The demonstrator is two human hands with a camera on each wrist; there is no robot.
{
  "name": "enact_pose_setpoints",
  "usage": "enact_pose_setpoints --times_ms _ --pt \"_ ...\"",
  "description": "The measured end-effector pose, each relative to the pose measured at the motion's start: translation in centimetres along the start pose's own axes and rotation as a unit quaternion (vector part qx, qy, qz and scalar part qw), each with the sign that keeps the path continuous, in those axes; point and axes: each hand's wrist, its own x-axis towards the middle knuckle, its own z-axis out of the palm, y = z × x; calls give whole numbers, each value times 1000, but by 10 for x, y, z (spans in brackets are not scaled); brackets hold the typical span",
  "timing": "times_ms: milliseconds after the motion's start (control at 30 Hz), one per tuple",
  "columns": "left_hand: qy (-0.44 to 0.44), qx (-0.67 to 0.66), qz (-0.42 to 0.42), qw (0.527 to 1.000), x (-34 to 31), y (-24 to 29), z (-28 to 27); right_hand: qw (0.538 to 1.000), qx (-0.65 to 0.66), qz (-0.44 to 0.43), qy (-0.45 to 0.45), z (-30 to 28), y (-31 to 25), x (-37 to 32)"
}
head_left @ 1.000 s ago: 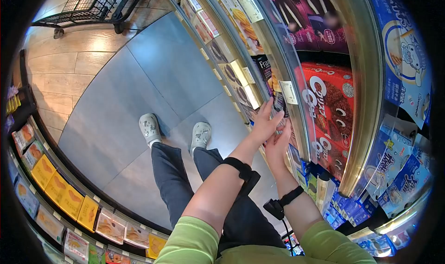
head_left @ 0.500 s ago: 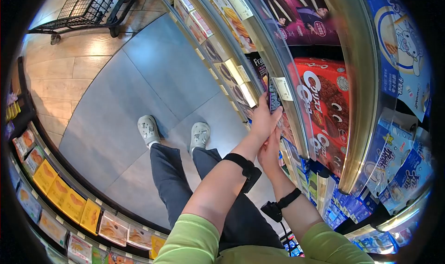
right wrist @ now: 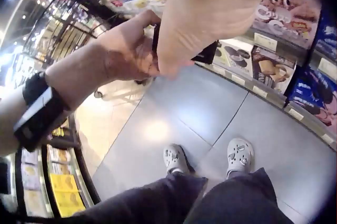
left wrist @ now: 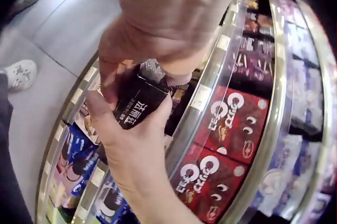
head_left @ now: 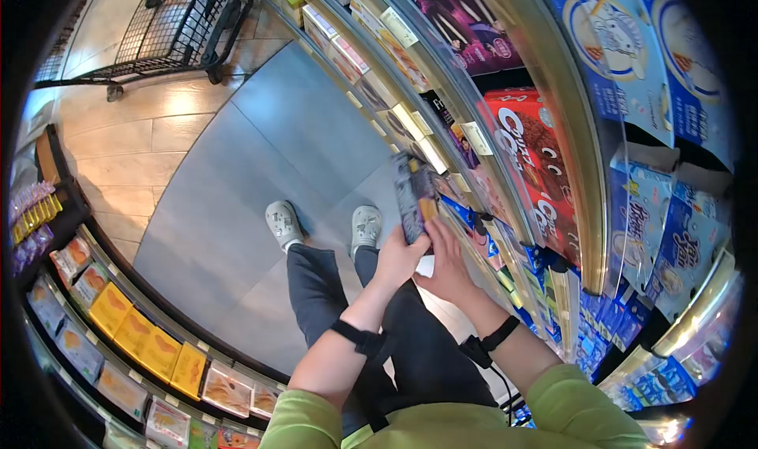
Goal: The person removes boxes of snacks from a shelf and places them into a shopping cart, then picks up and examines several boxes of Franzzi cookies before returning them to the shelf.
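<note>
Between both hands is a dark snack box (head_left: 410, 198), held out over the aisle beside the shelves. Its end, black with white characters, faces the left wrist camera; in the right wrist view only a dark corner of the box (right wrist: 208, 53) shows. My left hand (head_left: 399, 261) grips its near end from the left side, thumb along it. From the right, my right hand (head_left: 452, 266) holds the same end, its fingers against the side. In the left wrist view the left hand (left wrist: 158, 29) hides part of the box, and the right hand (left wrist: 138, 153) cups it from below.
Shelves on the right bear red biscuit boxes (head_left: 537, 157), blue snack packs (head_left: 604, 39) and a dark box (head_left: 446, 117) behind price rails. A shopping cart (head_left: 170, 35) stands at the far left. Yellow boxes (head_left: 138, 334) line a lower-left shelf. Grey floor tiles (head_left: 237, 188) lie between.
Both hands have come away from the shelf toward the body and left, bringing the dark snack box out over the aisle. Earlier they were in at the shelf's edge. The head view has shifted slightly.
</note>
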Motion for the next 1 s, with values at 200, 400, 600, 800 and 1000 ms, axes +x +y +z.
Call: enact_pose_setpoints --times_ms 200,400,600,800,1000 --pt "-6 -165 -137 977 -59 21 -49 996 57 -22 -60 3 -51 -16" --pt "65 -55 -64 994 -76 17 -126 941 296 140 -79 -6 -98 -10" --pt "114 -175 -34 977 -105 48 -197 828 531 157 -89 -7 -120 -5" --pt "-26 -188 -12 982 -134 87 -254 680 699 219 -8 -6 -142 2" --pt "-52 -132 38 989 -160 127 -285 673 706 220 6 -23 -180 6"
